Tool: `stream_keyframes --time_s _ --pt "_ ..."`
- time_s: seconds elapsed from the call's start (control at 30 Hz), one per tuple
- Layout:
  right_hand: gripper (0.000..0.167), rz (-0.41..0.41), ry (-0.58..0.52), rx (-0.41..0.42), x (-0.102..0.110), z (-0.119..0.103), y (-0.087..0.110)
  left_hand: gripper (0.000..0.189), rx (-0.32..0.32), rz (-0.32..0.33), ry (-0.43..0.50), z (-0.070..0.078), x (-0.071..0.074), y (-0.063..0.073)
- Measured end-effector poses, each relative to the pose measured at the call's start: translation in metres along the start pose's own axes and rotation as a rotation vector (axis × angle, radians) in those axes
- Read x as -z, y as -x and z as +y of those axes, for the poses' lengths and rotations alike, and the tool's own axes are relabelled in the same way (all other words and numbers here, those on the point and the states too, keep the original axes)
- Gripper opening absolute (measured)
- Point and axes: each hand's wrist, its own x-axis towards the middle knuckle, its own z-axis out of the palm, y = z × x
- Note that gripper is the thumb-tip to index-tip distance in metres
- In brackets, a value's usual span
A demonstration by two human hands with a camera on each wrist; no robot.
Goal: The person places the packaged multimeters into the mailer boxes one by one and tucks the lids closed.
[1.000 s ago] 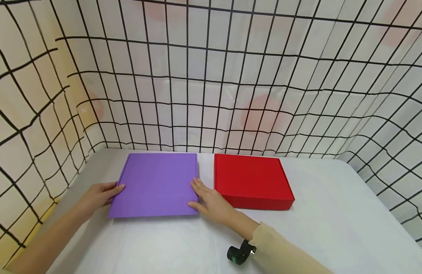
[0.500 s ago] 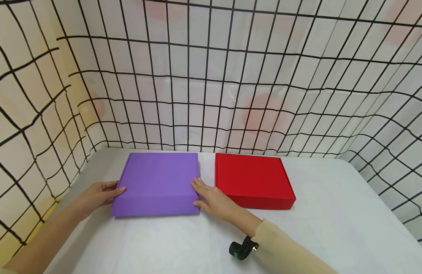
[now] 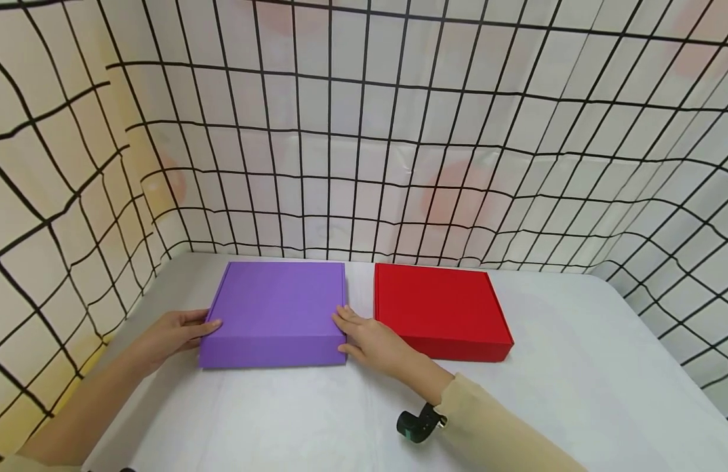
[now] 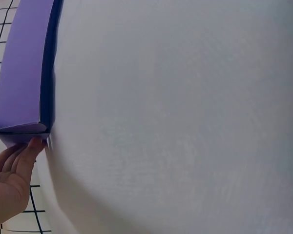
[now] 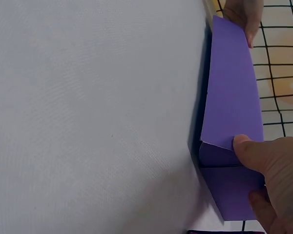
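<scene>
A flat purple cardboard box (image 3: pixel 275 299) lies on the white table, its lid down and the front flap (image 4: pixel 23 68) hanging over the front side. My left hand (image 3: pixel 170 335) grips the box's left edge, thumb on top near the front corner and fingers along the side. At the right front corner, my right hand (image 3: pixel 376 342) holds the box. In the right wrist view its thumb (image 5: pixel 251 152) presses the flap's end, and another finger lies against the side panel (image 5: pixel 229 190). A narrow gap shows at that flap corner.
A closed red cardboard box (image 3: pixel 441 303) sits just right of the purple one, close beside my right hand. Black wire grid panels (image 3: pixel 364 164) rise behind and at both sides of the white tabletop (image 3: pixel 576 367). A black camera (image 3: pixel 417 425) hangs by my right wrist.
The purple box's front flap has swung down from sticking out forward to lying along the front side. Both hands have stayed at the box's sides, the right thumb moving down with the flap.
</scene>
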Motion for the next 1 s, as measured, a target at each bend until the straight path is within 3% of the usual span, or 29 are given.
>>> stream_keyframes --time_s 0.13,0.4,0.67,1.0 --pt "0.058 0.01 0.036 0.0 -0.002 -0.001 0.0 0.079 0.007 0.001 0.031 -0.003 -0.001 0.0" --pt "0.049 0.145 0.104 0.039 -0.013 0.0 0.0 0.076 -0.001 -0.004 0.046 0.0 0.001 0.001" --pt "0.051 0.176 0.155 0.06 -0.016 0.003 0.002 0.077 0.008 -0.006 0.049 0.001 -0.001 0.001" --pt "0.047 0.281 0.182 0.103 -0.023 0.005 0.002 0.076 -0.008 -0.01 0.052 0.002 0.001 0.001"
